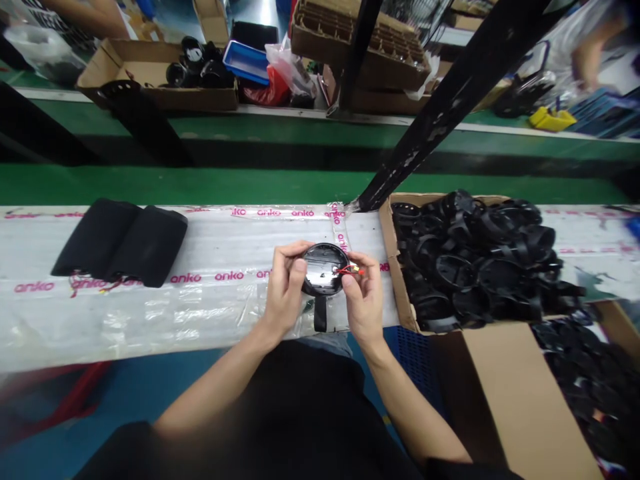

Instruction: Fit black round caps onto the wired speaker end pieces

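Between my two hands is a round black plastic part (320,273) with a shiny inner face, held just above the bench. A short black strap (321,315) hangs from its near edge. Thin red and yellowish wires (350,269) come out of its right side. My left hand (286,283) grips the left rim, thumb on top. On the right rim, my right hand (366,287) is closed, its fingers by the wires and a small connector. The underside of the part is hidden.
To the left lie black fabric-covered pieces (123,240) with wires. A cardboard box (405,293) of black strapped parts stands right, another box (535,393) below it. A black post (435,120) slants above the bench (165,320). Other people's arms show across the far bench.
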`<state>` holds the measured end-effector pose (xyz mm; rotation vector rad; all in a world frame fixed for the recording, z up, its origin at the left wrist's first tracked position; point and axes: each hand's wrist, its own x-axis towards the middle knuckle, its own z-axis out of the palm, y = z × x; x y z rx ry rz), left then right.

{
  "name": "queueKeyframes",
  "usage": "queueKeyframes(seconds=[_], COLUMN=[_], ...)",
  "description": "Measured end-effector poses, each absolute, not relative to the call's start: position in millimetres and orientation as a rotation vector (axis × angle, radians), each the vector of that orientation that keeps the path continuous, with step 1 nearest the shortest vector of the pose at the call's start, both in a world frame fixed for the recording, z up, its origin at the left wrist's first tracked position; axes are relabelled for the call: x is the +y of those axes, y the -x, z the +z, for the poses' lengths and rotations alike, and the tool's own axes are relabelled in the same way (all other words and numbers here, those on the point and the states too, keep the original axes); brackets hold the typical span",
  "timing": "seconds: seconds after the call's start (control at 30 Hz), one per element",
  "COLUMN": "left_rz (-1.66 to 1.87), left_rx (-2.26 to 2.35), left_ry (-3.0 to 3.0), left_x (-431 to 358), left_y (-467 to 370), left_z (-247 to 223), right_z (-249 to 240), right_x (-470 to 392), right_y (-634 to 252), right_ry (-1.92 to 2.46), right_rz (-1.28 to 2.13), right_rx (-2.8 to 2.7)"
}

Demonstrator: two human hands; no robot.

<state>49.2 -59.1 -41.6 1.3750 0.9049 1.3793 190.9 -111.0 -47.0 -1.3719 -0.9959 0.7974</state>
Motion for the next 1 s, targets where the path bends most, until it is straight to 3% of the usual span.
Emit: queueKeyframes(seconds=[0.23,0.47,0.7,0.87,1.0], left_rz=[1.421,1.393,1.264,1.264,1.253], left_rx=[0.977,0.787,0.736,0.765,0.748], left_ry=[-1.403,-1.368,-1.488,-1.527,-1.570], left_x=[-85,-40,-42,-42,-40], left_y=[-58,-58,-58,-56,-58], left_z=[-43,-58,-51,-57,-60], right_z=[-38,-39,-33,-36,-47], right_x=[-125,-117,-124,-129,-121], right_y=[-180,-180,-173,-211,-243], right_ry=[1.413,1.320,1.371,1.182,1.275], right_rz=[0.558,0.778,0.722,0.908,0.969], right_rx=[-1.054,-0.848,-0.917,-1.233,-1.569])
